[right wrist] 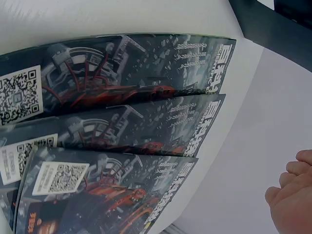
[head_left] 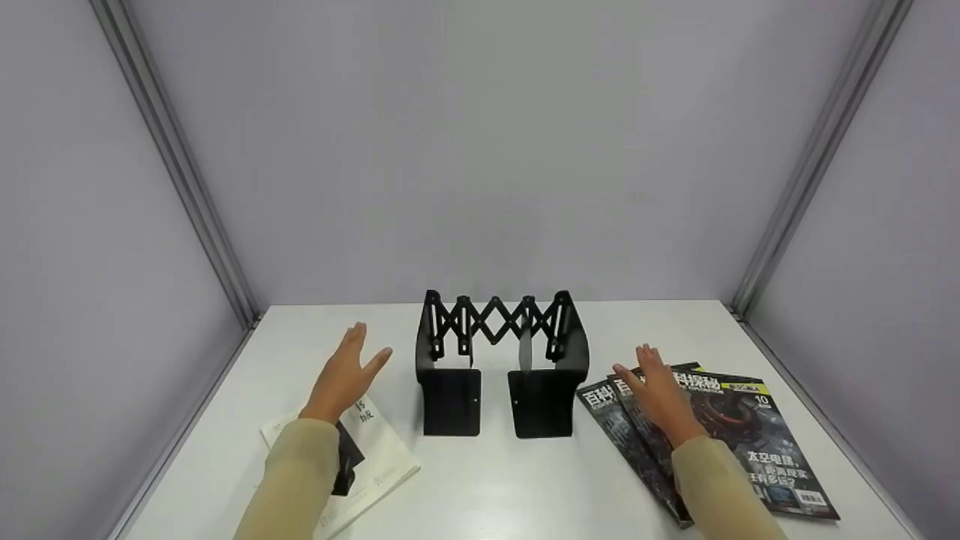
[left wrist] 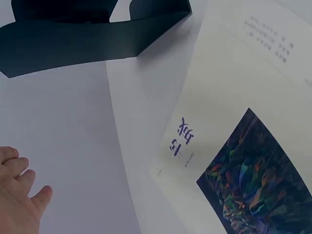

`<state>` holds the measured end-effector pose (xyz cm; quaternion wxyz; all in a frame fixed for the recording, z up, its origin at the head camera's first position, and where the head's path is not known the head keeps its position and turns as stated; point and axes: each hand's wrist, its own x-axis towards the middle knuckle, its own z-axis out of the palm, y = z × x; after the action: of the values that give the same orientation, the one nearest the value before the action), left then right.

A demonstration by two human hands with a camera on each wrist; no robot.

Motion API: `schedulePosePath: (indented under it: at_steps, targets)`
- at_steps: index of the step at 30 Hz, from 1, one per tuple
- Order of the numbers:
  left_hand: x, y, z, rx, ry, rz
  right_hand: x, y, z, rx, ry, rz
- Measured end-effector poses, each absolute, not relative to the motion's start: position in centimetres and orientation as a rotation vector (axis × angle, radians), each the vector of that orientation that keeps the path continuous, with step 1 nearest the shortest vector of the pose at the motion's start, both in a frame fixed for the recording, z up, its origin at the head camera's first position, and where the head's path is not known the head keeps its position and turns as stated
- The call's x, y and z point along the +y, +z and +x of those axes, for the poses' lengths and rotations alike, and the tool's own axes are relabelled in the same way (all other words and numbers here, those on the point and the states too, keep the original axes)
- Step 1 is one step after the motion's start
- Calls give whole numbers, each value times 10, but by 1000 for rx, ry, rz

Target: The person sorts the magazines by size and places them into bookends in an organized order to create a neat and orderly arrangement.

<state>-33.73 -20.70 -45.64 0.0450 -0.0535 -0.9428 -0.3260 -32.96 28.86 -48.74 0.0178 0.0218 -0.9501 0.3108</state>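
A black expandable bookend rack [head_left: 499, 360] with a scissor lattice stands at the middle of the white table [head_left: 495, 480]. My left hand [head_left: 346, 371] hovers open to its left, above a white book [head_left: 375, 457] with a dark picture on its cover [left wrist: 253, 180]. My right hand [head_left: 656, 390] hovers open to the rack's right, over three fanned dark magazines [head_left: 742, 442]. The magazines [right wrist: 122, 126] overlap one another. Neither hand holds anything. The rack's black base [left wrist: 87, 44] shows at the top of the left wrist view.
Grey walls with metal corner posts [head_left: 817, 157] enclose the table on three sides. Bare white table lies in front of the rack and behind it.
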Motion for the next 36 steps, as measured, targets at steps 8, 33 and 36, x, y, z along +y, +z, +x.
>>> schedulePosePath:
  at_steps: [8,33,36]
  targets:
    - [-195,-459,-335,-2883,-1139,-140,285,-493,-324,-2905,1117,57]
    - [-157,-467,-328,-2651,-1300,-278,270,-507,-314,-2752,1289,113]
    - [-154,-469,-328,-2614,-1304,-288,278,-512,-312,-2774,1259,52]
